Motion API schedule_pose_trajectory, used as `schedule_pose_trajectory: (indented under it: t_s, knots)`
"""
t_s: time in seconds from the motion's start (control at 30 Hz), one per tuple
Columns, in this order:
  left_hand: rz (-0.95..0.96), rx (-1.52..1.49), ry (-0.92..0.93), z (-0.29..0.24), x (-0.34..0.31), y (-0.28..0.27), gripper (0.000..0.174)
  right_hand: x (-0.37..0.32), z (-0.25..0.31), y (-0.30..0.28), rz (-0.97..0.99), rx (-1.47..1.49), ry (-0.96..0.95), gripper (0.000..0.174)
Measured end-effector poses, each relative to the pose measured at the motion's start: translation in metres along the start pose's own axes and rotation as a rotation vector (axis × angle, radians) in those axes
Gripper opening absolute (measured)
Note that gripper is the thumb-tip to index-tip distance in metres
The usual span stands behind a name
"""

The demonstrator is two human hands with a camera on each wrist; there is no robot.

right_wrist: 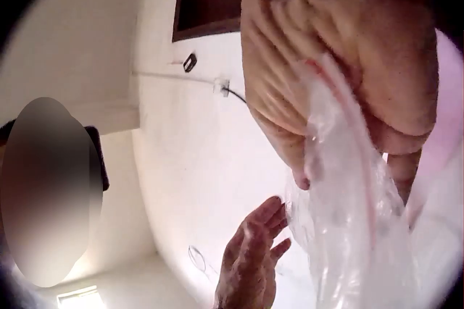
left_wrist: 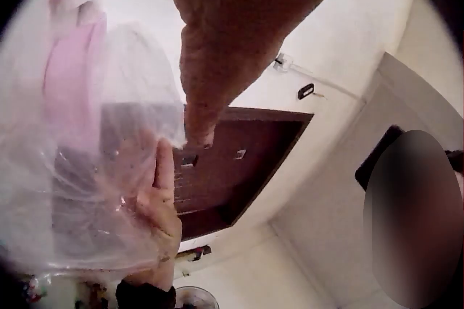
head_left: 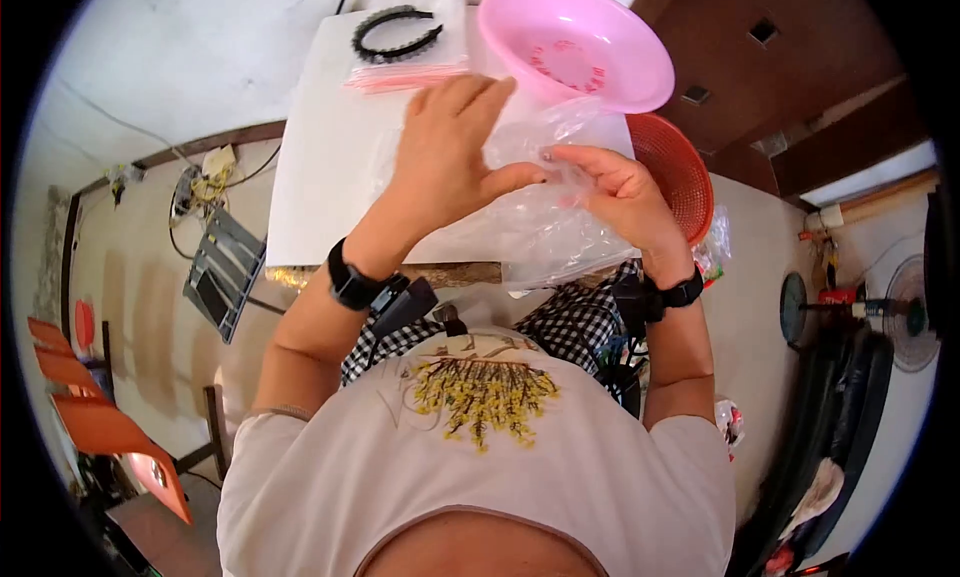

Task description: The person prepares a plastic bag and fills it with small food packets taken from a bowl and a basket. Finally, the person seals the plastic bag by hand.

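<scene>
In the head view, a clear plastic bag [head_left: 560, 242] hangs over the front of the white table [head_left: 330, 167]. My right hand [head_left: 630, 197] pinches its upper part between thumb and fingers. To the left, my left hand [head_left: 450, 152] is raised with fingers spread, its thumb pointing at the right fingertips and holding nothing visible. The left wrist view has my right hand [left_wrist: 156, 215] partly behind the bag [left_wrist: 87, 222], and my left hand [left_wrist: 239, 26] above. A red-edged strip of the bag [right_wrist: 348, 229] crosses my right hand [right_wrist: 341, 48] in the right wrist view.
A black headband [head_left: 364, 39] lies on a stack of pink-edged clear bags [head_left: 400, 78] at the table's back. A pink basin [head_left: 610, 27] stands at the back right, above a red basket [head_left: 685, 177]. Orange chairs are at far left; fans stand at far right.
</scene>
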State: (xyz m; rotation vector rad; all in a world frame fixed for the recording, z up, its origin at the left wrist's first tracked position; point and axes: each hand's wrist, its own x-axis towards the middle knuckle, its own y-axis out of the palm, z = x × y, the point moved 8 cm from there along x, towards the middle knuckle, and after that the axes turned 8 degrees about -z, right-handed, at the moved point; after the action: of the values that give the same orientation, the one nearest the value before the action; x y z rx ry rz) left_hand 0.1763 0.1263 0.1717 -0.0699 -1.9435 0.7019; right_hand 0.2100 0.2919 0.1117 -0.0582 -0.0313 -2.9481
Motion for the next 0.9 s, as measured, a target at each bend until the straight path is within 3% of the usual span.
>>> schedule_pose_trajectory:
  t_s: [0.03,0.13,0.17,0.27,0.4,0.47,0.53,0.67,0.77,0.87,0.9]
  knots:
    - [0.024,-0.026,-0.033,0.004,-0.002,0.001,0.042,0.003,0.001,0.009,0.053,-0.043,-0.04,0.055]
    - [0.261,-0.345,-0.545,0.042,-0.022,0.017,0.018,0.008,0.006,0.02,0.048,-0.024,-0.012,0.052]
    - [0.019,-0.495,-0.49,0.052,-0.027,0.014,0.014,0.009,0.006,0.02,0.016,0.006,0.023,0.051]
    - [-0.126,-0.568,-0.663,0.084,-0.039,0.006,0.012,0.014,-0.023,0.0,-0.13,-0.022,0.057,0.04]
    - [-0.304,-0.624,-0.733,0.094,-0.044,-0.007,0.014,0.013,-0.066,-0.015,-0.208,-0.06,0.204,0.022]
    - [-0.288,-0.679,-0.82,0.1,-0.049,-0.01,0.016,0.013,-0.077,-0.017,-0.302,-0.029,0.247,0.011]
    - [-0.297,-0.786,-0.946,0.105,-0.057,-0.01,0.018,0.014,-0.079,-0.021,-0.422,0.219,0.171,0.011]
    - [-0.22,-0.745,-1.006,0.105,-0.066,-0.009,0.023,0.024,-0.073,-0.038,-0.54,0.509,-0.054,0.014]
    - [-0.247,-0.78,-1.026,0.111,-0.076,0.0,0.025,0.032,-0.075,-0.035,-0.713,0.543,-0.144,0.016]
    - [-0.311,-0.769,-1.067,0.119,-0.085,0.0,0.025,0.029,-0.095,0.001,-0.538,0.433,0.008,0.016]
    - [-0.33,-0.764,-1.067,0.123,-0.088,0.0,0.025,0.025,-0.106,0.004,-0.574,0.397,0.113,0.015]
